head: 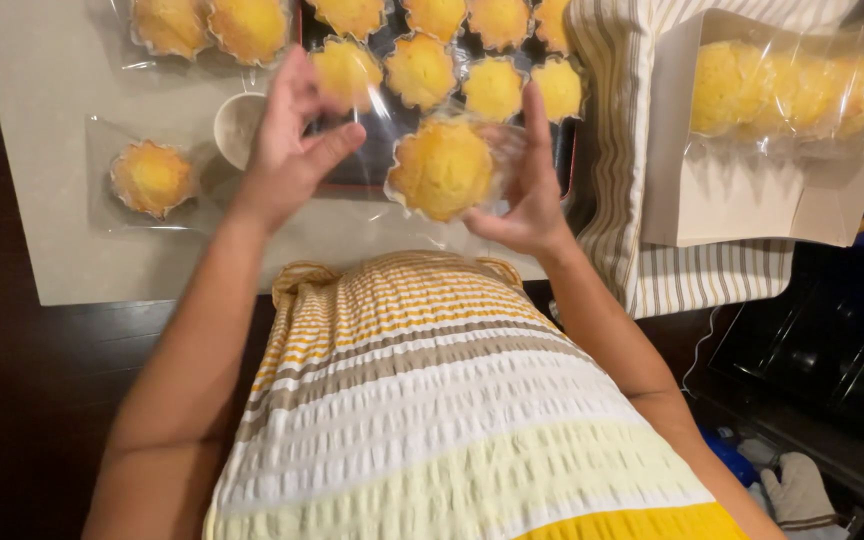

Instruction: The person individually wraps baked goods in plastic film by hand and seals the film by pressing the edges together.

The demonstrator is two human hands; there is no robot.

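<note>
At the far left, a single bagged muffin (152, 177) is seen lying on the pale counter (42, 150), well apart from the hands. Just right of it a small white cup (239, 126) is partly hidden behind the left hand (292, 140), which is raised with its fingers spread and pinches the edge of a clear bag (372, 120). The held muffin (442, 168), round with no long axis, is carried inside that bag between the hands, closer to the right hand (532, 190), whose fingers are curled against the bag's right side. Beyond, unwrapped muffins (422, 70) are set on a dark tray (367, 170). At the right, bagged muffins (792, 90) rest in a white box (732, 200) on a striped cloth (632, 150).
</note>
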